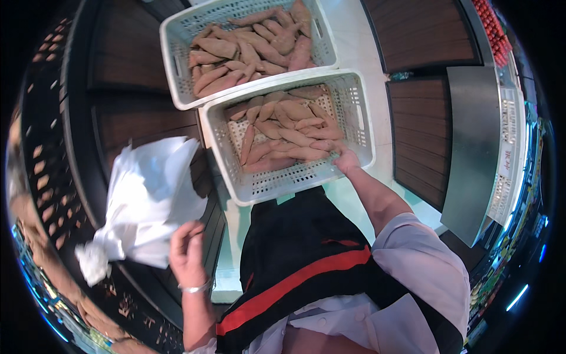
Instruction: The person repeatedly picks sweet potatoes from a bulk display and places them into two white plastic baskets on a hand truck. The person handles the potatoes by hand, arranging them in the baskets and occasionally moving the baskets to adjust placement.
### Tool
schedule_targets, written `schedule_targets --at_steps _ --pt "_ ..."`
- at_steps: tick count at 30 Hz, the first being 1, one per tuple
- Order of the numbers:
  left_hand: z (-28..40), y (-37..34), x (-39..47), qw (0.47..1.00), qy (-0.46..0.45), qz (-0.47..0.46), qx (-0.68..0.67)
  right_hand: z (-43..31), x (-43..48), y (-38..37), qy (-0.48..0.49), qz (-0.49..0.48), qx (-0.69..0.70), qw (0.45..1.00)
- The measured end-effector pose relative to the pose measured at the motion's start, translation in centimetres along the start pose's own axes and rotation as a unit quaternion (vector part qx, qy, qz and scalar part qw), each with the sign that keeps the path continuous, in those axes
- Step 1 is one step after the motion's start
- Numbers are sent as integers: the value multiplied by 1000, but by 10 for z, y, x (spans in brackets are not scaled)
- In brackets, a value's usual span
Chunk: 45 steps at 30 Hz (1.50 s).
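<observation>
Sweet potatoes (294, 137) lie over the bottom of the nearer white perforated plastic crate (369, 132). My right hand (346, 160) reaches inside its near right corner, touching or beside a sweet potato; its fingertips are partly hidden, so I cannot tell whether it grips one. To the left, my left hand (188, 248) is raised with curled fingers, close to a white plastic bag (146, 190). Whether the fingers touch the bag is unclear. Beyond the nearer crate stands a second white crate (170, 66), heaped with more sweet potatoes (252, 46).
Dark wood-look panels (420, 137) flank the pale tiled floor (380, 119) on both sides. A metal panel (471, 146) stands at the right. Along the left runs a black perforated display edge (48, 186), with produce at the far left. Red produce (493, 33) shows at the upper right.
</observation>
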<state>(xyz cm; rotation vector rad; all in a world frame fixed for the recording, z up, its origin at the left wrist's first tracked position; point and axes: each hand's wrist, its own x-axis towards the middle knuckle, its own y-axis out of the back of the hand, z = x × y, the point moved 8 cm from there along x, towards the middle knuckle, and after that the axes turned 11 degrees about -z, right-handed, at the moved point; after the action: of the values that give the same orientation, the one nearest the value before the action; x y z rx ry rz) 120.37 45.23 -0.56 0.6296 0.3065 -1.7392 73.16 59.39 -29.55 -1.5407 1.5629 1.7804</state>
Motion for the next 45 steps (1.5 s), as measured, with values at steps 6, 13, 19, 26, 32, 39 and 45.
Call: schedule_targets --at_steps 6,13,19,26,32,39,45 --pt "-183 -142 127 951 270 -80 -130 -32 74 -16 58 -25 -193 979" --pt "-323 -290 180 790 490 -144 -340 -46 134 -37 257 -9 -326 910" --pt "-374 -355 198 790 542 -100 -270 -51 165 -32 212 -207 -327 897" --pt "-423 -384 210 778 528 42 -338 -57 177 -36 193 -263 -269 906" --pt "-402 -373 224 820 452 96 -337 -59 172 -55 166 -328 -320 873" --pt "-366 -370 246 844 399 30 -358 -77 178 -15 136 -305 -73 940" --pt "-366 -376 252 833 400 56 -379 -93 213 -8 208 -187 -35 959"
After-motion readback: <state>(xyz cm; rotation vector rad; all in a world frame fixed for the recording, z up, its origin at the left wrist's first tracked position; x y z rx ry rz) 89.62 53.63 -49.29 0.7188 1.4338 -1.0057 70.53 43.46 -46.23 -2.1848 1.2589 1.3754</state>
